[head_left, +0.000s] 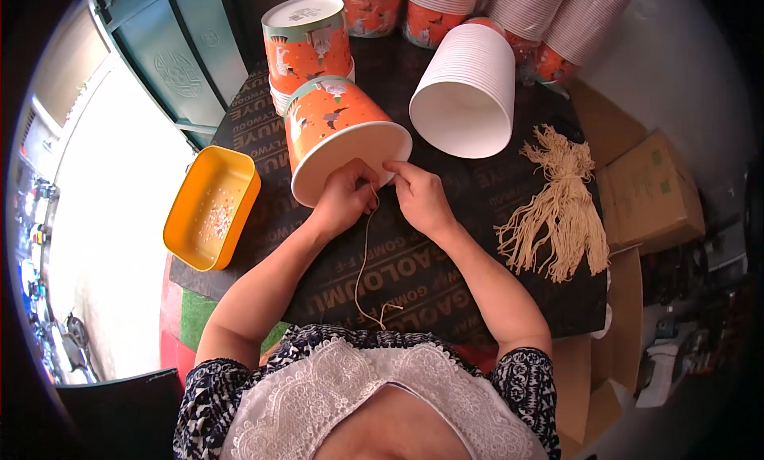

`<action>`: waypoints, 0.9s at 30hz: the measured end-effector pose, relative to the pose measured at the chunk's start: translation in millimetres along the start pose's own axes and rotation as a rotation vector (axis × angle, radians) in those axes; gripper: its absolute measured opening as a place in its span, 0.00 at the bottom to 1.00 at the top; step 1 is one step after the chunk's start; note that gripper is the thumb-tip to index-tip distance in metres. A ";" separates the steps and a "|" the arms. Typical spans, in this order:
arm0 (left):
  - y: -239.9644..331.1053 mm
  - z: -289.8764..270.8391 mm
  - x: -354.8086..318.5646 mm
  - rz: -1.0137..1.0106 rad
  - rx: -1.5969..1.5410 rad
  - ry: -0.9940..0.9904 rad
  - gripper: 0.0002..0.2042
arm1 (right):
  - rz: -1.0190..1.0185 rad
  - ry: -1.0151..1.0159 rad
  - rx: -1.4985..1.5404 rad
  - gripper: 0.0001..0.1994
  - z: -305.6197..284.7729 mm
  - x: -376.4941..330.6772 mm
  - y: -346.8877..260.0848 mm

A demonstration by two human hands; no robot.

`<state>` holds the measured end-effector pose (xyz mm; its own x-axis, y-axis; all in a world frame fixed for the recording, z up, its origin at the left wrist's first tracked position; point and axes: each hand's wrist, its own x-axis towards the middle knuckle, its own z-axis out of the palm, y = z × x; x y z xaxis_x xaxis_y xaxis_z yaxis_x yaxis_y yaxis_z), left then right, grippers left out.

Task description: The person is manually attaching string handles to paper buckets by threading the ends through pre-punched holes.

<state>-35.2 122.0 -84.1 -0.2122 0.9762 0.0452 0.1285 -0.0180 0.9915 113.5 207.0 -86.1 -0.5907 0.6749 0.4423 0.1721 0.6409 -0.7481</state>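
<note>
An orange paper bucket [338,114] with printed figures and a green-grey band lies tilted on the table, its white open mouth toward me. My left hand [348,199] is closed at the mouth's lower edge, fingers partly inside, pinching a thin beige string [365,257]. The string's loose end hangs down to the table's near edge. My right hand [422,197] is closed beside it, thumb and index finger pinching at the bucket's right lower rim. Whether the right fingertips also hold string is hidden. Behind the bucket, another orange bucket [309,50] stands upside down on a stack.
A yellow tub [181,221] with small pale and reddish bits sits at the left. White nested buckets [469,94] lie at the back right, with several more stacks [446,6] behind. A bundle of beige strings [561,213] lies right, near cardboard boxes [649,193]. Dark printed board [446,277] forms the tabletop.
</note>
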 end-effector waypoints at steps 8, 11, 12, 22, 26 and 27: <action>2.6 1.1 -0.2 0.029 0.092 0.013 0.02 | -0.048 0.001 -0.015 0.12 3.1 -2.3 -0.7; 0.7 0.7 0.0 0.046 0.117 0.006 0.01 | -0.069 -0.005 -0.015 0.12 6.0 -2.5 0.7; 0.2 0.7 -0.1 0.055 0.117 0.002 0.01 | -0.070 0.003 0.001 0.11 6.9 -2.8 0.6; 1.8 2.3 -1.0 0.052 0.082 0.029 0.01 | -0.095 0.012 -0.033 0.06 6.6 -2.5 -1.9; 3.2 2.6 -1.5 0.073 0.103 0.035 0.01 | -0.097 0.005 -0.066 0.05 8.2 -2.4 -1.7; 4.1 2.7 -1.3 0.073 0.123 0.034 0.01 | -0.088 0.018 -0.084 0.05 8.9 -2.5 -1.8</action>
<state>-31.8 121.2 -80.5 -0.2308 0.9652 0.1229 0.2624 -0.0599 0.9631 107.7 200.9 -90.3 -0.5926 0.6204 0.5137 0.1858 0.7258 -0.6623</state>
